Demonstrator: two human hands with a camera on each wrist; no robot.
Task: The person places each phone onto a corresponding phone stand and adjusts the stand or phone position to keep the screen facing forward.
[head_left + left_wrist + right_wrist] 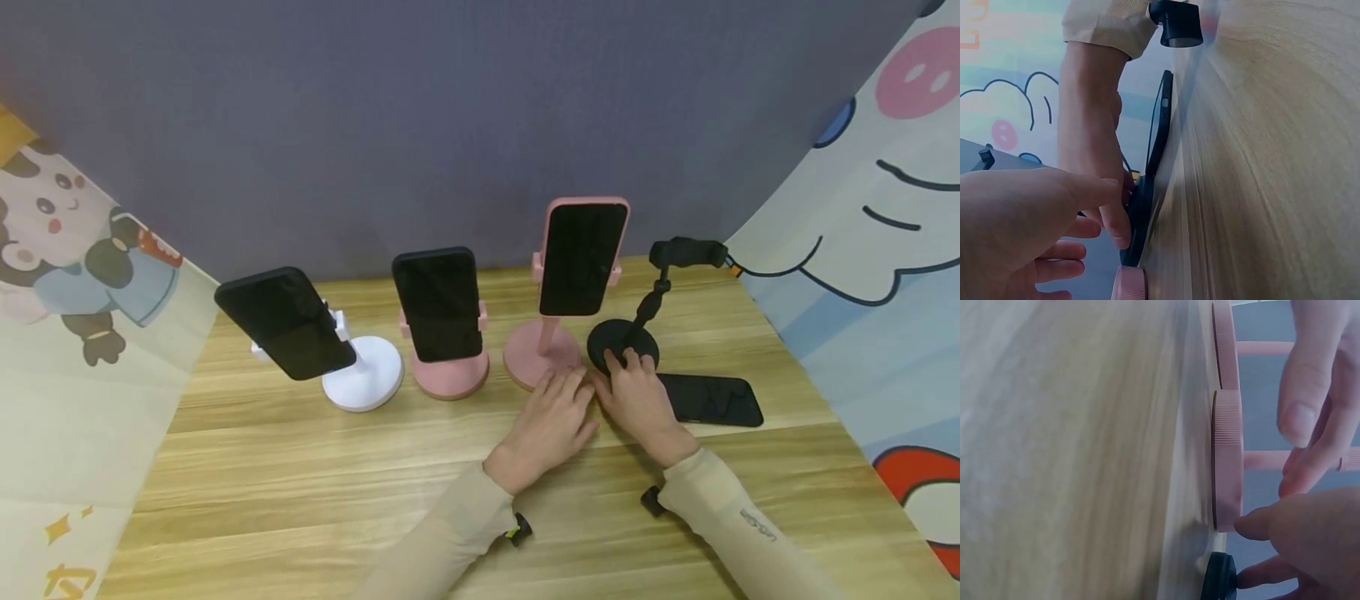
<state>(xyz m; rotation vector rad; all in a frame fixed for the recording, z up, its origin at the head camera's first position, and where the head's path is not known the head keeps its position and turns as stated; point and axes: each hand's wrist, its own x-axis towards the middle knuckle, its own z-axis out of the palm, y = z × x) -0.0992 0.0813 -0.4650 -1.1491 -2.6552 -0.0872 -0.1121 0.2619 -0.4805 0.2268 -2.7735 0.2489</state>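
A black phone stand (621,337) with an empty black holder stands at the right; my right hand (639,402) rests its fingers on its round base. In the right wrist view, the right thumb (1254,524) meets the edge of the taller pink stand's base (1227,469), and a finger touches the black base (1217,575). My left hand (546,423) lies palm down beside that pink base, fingers extended toward the right thumb and holding nothing. Flat on the table, a black phone (712,400) lies right of the black stand.
The taller pink stand holds a pink-cased phone (583,258). Left of it, a shorter pink stand (450,377) carries a dark phone (438,304). At far left, a white stand (363,375) holds a tilted black phone (285,321). A grey panel (450,133) rises behind the table.
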